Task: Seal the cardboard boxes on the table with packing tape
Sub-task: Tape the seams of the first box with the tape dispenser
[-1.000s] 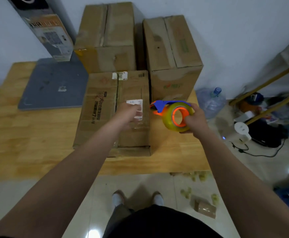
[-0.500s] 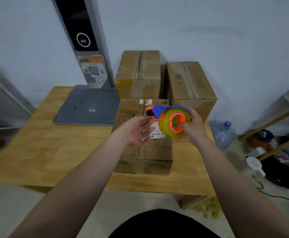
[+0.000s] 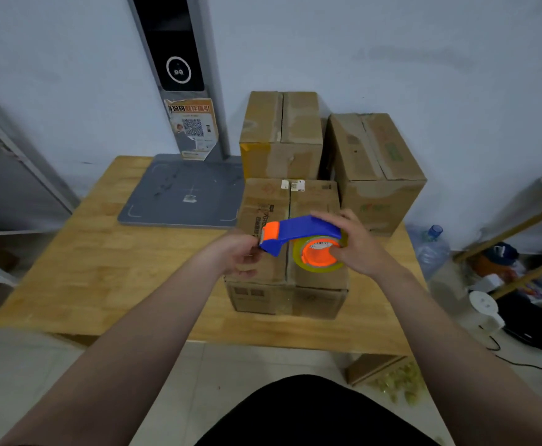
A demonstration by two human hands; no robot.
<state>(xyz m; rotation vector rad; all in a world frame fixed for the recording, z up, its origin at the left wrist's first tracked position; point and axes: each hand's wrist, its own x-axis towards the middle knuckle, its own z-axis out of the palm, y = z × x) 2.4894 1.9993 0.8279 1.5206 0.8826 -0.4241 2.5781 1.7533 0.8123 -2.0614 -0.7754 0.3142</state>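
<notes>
Three brown cardboard boxes stand on the wooden table (image 3: 102, 268): a low front box (image 3: 314, 204) with its flaps closed along a centre seam, a back left box (image 3: 280, 136) and a back right box (image 3: 379, 162). Above the front box I hold a blue and orange tape dispenser (image 3: 301, 235) with a yellowish roll. My right hand (image 3: 356, 246) grips the roll and the dispenser body. My left hand (image 3: 240, 255) pinches at the dispenser's orange front end, where the tape end is too small to make out.
A grey flat base (image 3: 182, 194) with a tall dark post stands at the table's back left. A water bottle (image 3: 430, 249), cables and a shelf crowd the floor on the right. Tape scraps and a small box (image 3: 372, 368) lie under the table's front right.
My left hand went from an open palm beside the dispenser to pinching its front end. The right hand tilted the dispenser flatter over the front box. The view pulled back.
</notes>
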